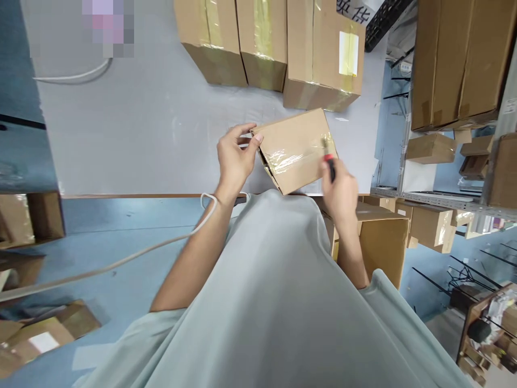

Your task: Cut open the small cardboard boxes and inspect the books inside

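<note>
A small cardboard box [297,148], sealed with clear tape, lies at an angle near the table's front edge, its left end slightly gaping. My left hand [238,156] pinches the upper left corner of this box between thumb and fingers. In my right hand [340,188] is a small tool with a black-and-red handle [330,164]. Its thin tip is blurred and lies over the taped right part of the box; whether it touches the tape I cannot tell. A white cord [161,247] loops around my left wrist.
Several larger taped cartons [262,43] stand along the far side of the white table [133,134]. An open cardboard box [382,242] sits below the table's edge on the right. Shelves with boxes [430,148] rise at right; more cartons [44,337] lie on the floor at left.
</note>
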Motion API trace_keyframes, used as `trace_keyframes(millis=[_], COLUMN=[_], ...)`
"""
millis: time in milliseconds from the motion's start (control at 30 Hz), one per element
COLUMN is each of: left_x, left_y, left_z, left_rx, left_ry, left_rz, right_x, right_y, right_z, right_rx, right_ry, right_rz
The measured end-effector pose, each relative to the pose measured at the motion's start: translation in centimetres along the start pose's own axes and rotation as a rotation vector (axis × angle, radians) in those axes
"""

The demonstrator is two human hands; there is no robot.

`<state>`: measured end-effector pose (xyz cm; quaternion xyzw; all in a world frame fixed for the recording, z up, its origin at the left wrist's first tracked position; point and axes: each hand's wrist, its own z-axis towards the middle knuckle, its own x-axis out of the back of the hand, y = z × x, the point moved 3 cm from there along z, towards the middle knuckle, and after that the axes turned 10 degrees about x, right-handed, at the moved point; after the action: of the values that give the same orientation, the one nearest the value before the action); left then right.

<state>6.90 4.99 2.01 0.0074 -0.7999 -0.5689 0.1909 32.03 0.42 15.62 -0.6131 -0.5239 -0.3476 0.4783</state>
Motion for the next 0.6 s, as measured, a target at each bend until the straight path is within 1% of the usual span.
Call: trace_keyframes(millis=[33,67,100,133,167,200,267,333,433,500,533,600], left_x=[-0.3,-0.6,-0.8,-1.0,-1.1,-1.1,-0.7,0.3,2.2,3.0,3.1,2.1], left_y=[0.1,0.2,0.3,0.4,0.4,0.5,0.4,0.2,0.3,1.2,2.0,4.1], left_z=[-0.1,-0.1,-0.1,0.0,0.2,0.4,1.1,1.8,2.2,1.6,1.1,-0.2], left_rx=[-0.015,-0.031,-0.046,-0.058,-0.067,-0.076,-0.087,-0.088,-0.071,-0.084,-0.111,-0.218], left_ry=[0.022,0.048,0.075,0.097,0.113,0.122,0.133,0.154,0.188,0.214,0.225,0.208], left_rz=[-0.001,-0.005,-0.01,-0.016,-0.022,-0.028,-0.03,-0.016,0.034,0.1,0.137,0.194], right_x=[0.1,-0.1,-0.6,-1.2,-1.9,-2.7,-4.2,-5.7,-7.6,-8.3,-8.4,-8.4], right_y=[2.5,4.7,6.5,7.8,8.5,8.8,7.9,6.0,2.9,1.8,1.7,2.0], right_z=[1.0,1.9,2.8,3.4,3.9,4.0,3.4,2.3,0.8,0.3,0.3,0.6], right_rx=[-0.079,-0.142,-0.168,-0.169,-0.167,-0.161,-0.167,-0.182,-0.182,-0.178,-0.174,-0.161], right_ry=[0.129,0.214,0.226,0.201,0.184,0.174,0.203,0.233,0.189,0.156,0.149,0.152], right_rz=[0.031,0.081,0.171,0.287,0.393,0.485,0.608,0.677,0.752,0.757,0.742,0.689])
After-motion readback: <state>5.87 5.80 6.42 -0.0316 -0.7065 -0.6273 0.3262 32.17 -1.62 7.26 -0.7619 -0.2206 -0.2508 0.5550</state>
